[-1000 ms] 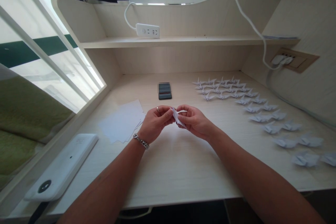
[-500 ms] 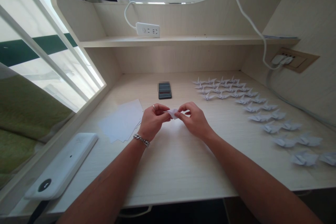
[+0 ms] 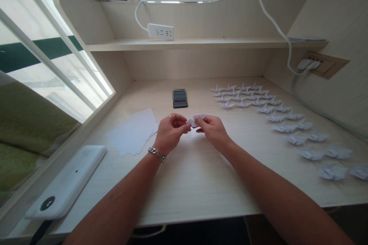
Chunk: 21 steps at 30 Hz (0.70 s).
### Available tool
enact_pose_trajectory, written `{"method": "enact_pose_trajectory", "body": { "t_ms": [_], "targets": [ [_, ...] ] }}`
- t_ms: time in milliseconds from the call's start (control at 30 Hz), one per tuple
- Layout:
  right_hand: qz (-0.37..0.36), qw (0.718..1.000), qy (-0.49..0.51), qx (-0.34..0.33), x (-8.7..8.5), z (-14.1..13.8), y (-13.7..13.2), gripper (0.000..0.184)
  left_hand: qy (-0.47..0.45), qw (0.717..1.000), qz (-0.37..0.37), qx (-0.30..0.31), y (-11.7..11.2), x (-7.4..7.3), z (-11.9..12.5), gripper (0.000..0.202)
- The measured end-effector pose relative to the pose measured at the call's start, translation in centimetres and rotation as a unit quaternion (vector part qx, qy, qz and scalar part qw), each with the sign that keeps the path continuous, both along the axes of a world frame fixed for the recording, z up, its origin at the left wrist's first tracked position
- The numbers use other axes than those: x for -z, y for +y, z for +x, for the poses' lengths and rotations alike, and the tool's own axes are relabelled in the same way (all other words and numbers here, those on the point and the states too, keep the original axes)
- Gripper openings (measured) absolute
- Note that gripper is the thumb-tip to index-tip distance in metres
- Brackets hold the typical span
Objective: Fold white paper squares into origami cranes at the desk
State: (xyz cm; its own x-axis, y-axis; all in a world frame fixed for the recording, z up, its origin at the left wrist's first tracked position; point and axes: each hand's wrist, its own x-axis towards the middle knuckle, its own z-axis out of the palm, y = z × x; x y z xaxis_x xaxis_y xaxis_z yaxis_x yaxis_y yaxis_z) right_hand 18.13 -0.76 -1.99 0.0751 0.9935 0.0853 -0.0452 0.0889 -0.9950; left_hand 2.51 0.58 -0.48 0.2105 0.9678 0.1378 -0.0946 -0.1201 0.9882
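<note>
Your left hand [image 3: 170, 134] and right hand [image 3: 213, 131] meet just above the middle of the desk [image 3: 201, 176], both pinched by the fingertips on a small folded white paper piece [image 3: 194, 120] held between them. A stack of white sheets [image 3: 133, 131] lies just to your left, a dark phone [image 3: 180, 98] sits behind, and rows of folded paper cranes [image 3: 276, 116] spread to your right

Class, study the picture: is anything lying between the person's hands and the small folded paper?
Nothing visible does. The left hand and right hand both pinch the folded paper directly; the phone and the loose sheets lie apart from it.
</note>
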Motion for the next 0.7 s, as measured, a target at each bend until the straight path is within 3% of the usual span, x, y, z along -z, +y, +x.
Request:
{"method": "enact_pose_trajectory", "body": {
  "t_ms": [300, 700],
  "targets": [
    [-0.042, 0.996, 0.083, -0.005, -0.46, -0.44, -0.31, 0.038, 0.075, 0.997, -0.006, -0.013, 0.21, 0.51, -0.08, 0.03],
    [-0.04, 0.998, 0.048, 0.01, -0.35, -0.13, -0.3, 0.036, 0.073, 0.997, -0.01, 0.007, 0.1, 0.69, 0.08, 0.029]
  ]
}}
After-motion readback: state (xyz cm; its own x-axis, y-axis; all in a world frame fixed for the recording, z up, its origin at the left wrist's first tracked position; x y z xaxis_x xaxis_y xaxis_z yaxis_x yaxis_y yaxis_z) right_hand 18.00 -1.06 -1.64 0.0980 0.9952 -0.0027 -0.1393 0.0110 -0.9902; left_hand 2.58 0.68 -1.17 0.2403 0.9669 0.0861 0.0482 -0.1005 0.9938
